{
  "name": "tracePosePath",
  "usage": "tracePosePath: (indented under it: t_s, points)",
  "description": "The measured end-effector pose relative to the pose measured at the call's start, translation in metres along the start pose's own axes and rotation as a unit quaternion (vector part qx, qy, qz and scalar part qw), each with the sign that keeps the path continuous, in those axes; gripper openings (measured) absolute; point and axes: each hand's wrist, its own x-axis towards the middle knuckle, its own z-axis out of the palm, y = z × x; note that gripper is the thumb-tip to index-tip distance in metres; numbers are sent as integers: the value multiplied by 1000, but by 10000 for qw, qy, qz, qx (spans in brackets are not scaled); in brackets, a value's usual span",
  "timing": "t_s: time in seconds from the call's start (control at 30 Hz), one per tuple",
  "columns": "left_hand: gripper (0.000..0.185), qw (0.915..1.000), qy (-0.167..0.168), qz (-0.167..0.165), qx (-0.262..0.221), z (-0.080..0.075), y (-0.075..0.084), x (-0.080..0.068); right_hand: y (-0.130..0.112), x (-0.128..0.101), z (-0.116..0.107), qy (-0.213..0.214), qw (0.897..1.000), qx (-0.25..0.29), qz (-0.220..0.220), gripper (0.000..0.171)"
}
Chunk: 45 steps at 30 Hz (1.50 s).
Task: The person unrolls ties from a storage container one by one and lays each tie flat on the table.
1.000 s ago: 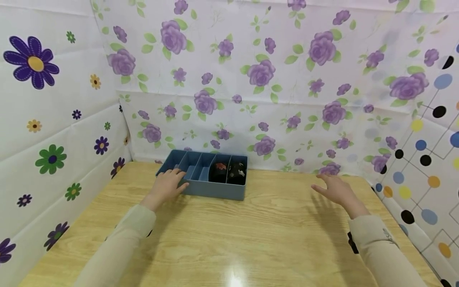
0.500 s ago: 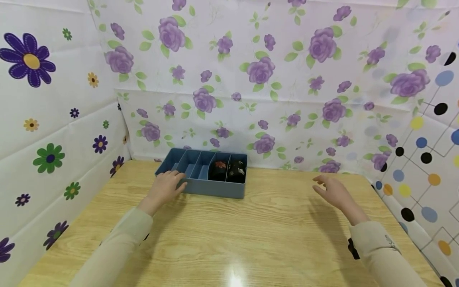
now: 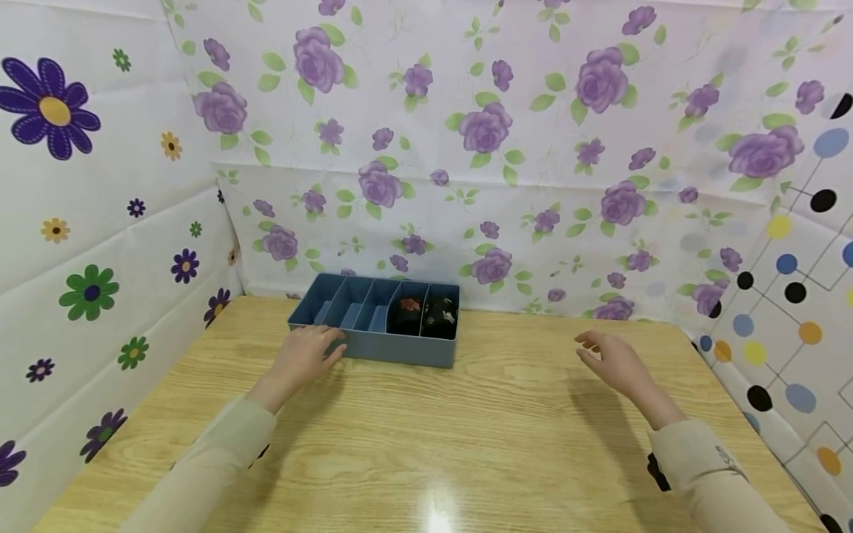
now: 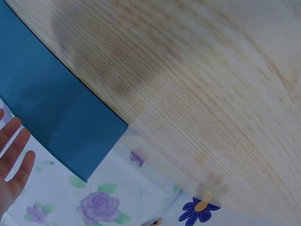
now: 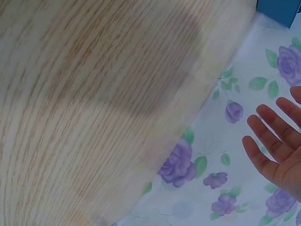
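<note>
A blue divided organizer box stands at the back of the table, left of centre in the head view. Its two right compartments each hold a rolled black bundle of cloth, one with a red flower pattern, the other with small pale figures; the compartments to the left hold no bundles. My left hand is at the box's front left, fingers loosely extended and overlapping its near rim. Over the right side of the table hovers my right hand, holding nothing, its fingers loosely bent.
The wood-grain table is bounded by a purple-rose cloth wall behind. A daisy-print cloth hangs at the left, and a dotted cloth at the right. Both wrists carry small black devices under the sleeves.
My left hand has drawn slightly back and down along the box's front. My right hand has shifted a little, its fingers bending more. The box and bundles stay put.
</note>
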Motion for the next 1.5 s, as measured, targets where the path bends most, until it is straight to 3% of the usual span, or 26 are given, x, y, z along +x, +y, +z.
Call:
tracePosePath:
  t_s: [0.27,0.9,1.5]
  points:
    - [19,9999,120,12,-38,-2,2,-3,-11,1,5,143,9998,-65,-130,28]
    - [22,9981,307,-503,-203,-1,-5,-16,-49,9,25,352,9966,131,-733,27]
    - [45,9968,-160,-655,-421,-1,-6,-19,-79,13,28,135,9916,315,-1251,33]
